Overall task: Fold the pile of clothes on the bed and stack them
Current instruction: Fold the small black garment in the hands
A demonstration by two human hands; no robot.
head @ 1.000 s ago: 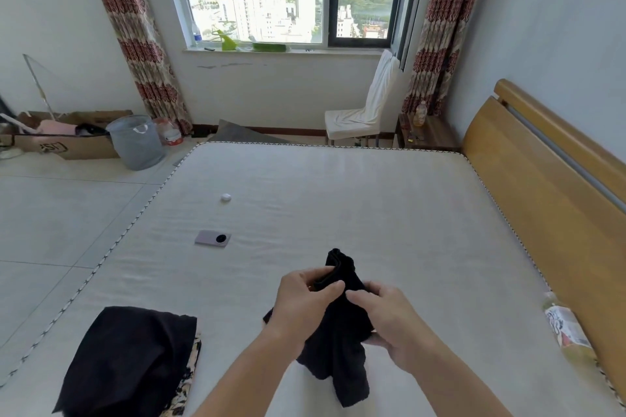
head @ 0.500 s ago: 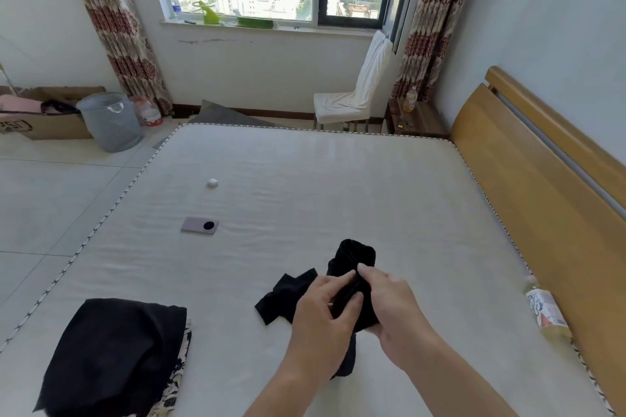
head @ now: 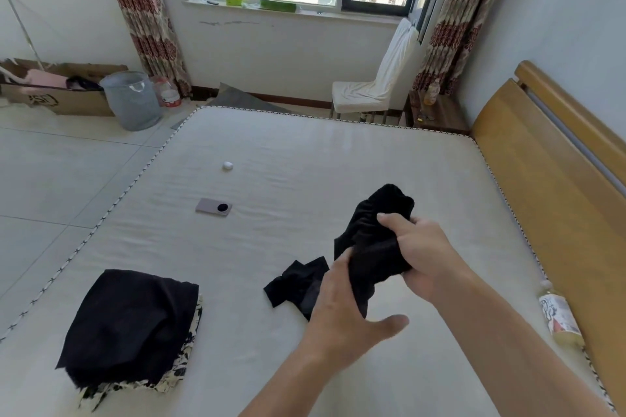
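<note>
A small black garment (head: 372,240) is bunched up over the middle of the mattress (head: 305,152). My right hand (head: 423,254) grips its upper part, lifted off the bed. Its lower end trails left onto the mattress. My left hand (head: 345,305) reaches in from below with fingers stretched against the hanging cloth and the thumb spread free; its fingertips are partly hidden by the fabric. At the near left lies the stack: a folded black piece (head: 128,322) on top of a black-and-white patterned piece (head: 179,372).
A phone (head: 214,207) and a small white case (head: 227,165) lie on the mattress beyond the stack. A bottle (head: 559,315) lies at the right edge by the wooden headboard (head: 548,179). A covered chair (head: 372,91) and a grey basket (head: 130,100) stand past the bed.
My right hand has lifted the bunched garment up and to the right. My left hand has released its pinch and spread its thumb. The garment's lower end now rests on the mattress.
</note>
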